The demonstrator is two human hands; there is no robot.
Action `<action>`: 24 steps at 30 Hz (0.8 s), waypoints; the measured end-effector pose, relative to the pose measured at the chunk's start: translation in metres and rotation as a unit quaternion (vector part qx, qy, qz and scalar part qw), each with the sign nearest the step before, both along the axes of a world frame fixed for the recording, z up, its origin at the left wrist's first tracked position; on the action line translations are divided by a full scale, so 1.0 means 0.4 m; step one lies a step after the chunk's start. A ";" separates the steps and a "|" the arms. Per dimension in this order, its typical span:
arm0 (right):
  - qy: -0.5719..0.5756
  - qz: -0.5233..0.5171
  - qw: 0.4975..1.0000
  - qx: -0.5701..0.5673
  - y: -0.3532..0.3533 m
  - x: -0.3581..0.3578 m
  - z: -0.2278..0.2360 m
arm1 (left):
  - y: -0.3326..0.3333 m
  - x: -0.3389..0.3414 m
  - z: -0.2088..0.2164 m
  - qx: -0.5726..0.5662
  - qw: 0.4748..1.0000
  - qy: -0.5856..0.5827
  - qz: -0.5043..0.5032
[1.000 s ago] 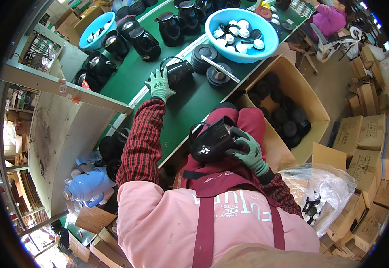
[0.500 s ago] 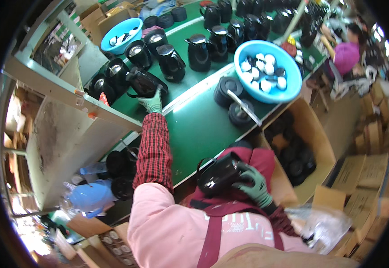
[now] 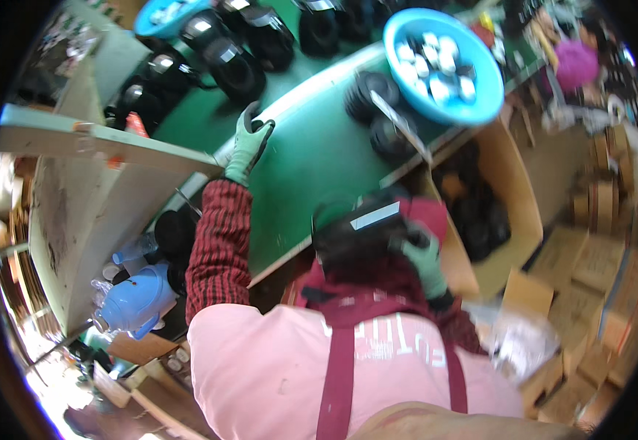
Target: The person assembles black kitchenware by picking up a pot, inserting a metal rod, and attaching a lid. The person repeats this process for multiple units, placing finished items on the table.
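My left hand (image 3: 249,147), in a green glove with dark fingertips, is over the green bench top (image 3: 297,169). Its thumb and fingers are spread and hold nothing. Just beyond it stands a glossy black jug (image 3: 237,73), apart from the fingers. My right hand (image 3: 423,262), gloved the same way, grips one end of another black jug (image 3: 356,233) that lies on its side above my lap. A bright strip shows along this jug's side; motion blurs its outline. Dark round lids (image 3: 372,95) are stacked on the bench to the right.
A blue basin (image 3: 445,110) of white and black small parts stands at the bench's right edge. Below it is a cardboard box (image 3: 521,191) holding dark round pieces. A wooden frame rail (image 3: 150,150) borders the left. A light-blue jug (image 3: 136,301) sits lower left. A person (image 3: 577,62) is far right.
My left hand has let go of the black jug on the bench and drawn back toward me. In my right hand, the jug has turned, so its bright strip now shows. The view has shifted.
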State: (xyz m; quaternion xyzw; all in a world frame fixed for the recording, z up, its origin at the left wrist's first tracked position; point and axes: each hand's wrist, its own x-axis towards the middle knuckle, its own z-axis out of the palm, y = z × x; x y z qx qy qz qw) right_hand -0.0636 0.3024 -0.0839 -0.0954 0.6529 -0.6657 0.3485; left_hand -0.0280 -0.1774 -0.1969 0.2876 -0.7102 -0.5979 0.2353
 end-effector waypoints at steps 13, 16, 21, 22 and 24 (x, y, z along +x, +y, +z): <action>0.071 0.106 0.985 0.117 0.028 -0.041 0.086 | 0.503 0.298 0.319 -0.258 0.889 -0.083 -0.369; 0.121 0.200 0.949 0.209 0.010 -0.046 0.159 | 0.502 0.344 0.271 -0.036 0.928 -0.087 -0.362; 0.419 0.116 0.878 0.197 -0.133 -0.221 0.022 | 0.392 0.657 -0.175 -0.268 0.864 -0.131 -0.407; 0.571 0.001 0.773 0.277 -0.179 -0.274 0.016 | 0.429 0.640 -0.158 -0.317 0.862 -0.114 -0.379; 0.684 -0.098 0.591 0.417 -0.213 -0.378 -0.024 | 0.517 0.575 -0.052 -0.387 0.868 -0.057 -0.305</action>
